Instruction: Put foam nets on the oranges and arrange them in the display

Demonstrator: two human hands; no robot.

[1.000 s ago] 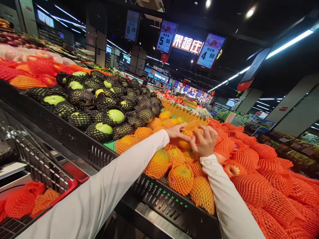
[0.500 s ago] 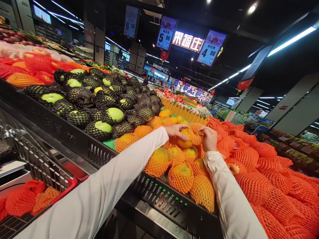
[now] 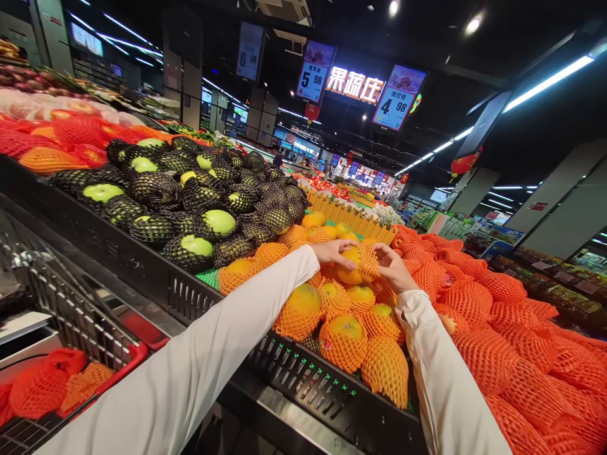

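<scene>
Head view, left to right. At lower left, a wire shopping cart (image 3: 83,319), with red-netted fruit (image 3: 33,387) and an orange-netted piece (image 3: 88,383) inside. Beyond, behind a black crate wall (image 3: 128,259), a broad heap of green apples (image 3: 219,222) in black netting, several with bare tops. Next along, a pile of netted oranges (image 3: 346,341).

Above the rear of that pile, an orange (image 3: 348,270) between both hands: just right of the left fingers and thumb, just left of the right fingertips. Bare peel toward the left, foam net (image 3: 367,260) bunched over the right side (contact with the fruit below impossible to judge).

Left hand (image 3: 332,253) curled over the orange's left side, gripping it, thumb laid across bare peel. Left arm, in a white sleeve (image 3: 222,332), stretched long and diagonal from the bottom left corner, wrist nearly level.

Right hand (image 3: 394,270) bent inward, fingers gathered on the foam net at the orange's right side; exact pinch partly hidden. Right arm, likewise white-sleeved, slanting up and leftward from the bottom edge.

Far right, beside the right forearm, a large mound of fruit in red netting (image 3: 488,357).
</scene>
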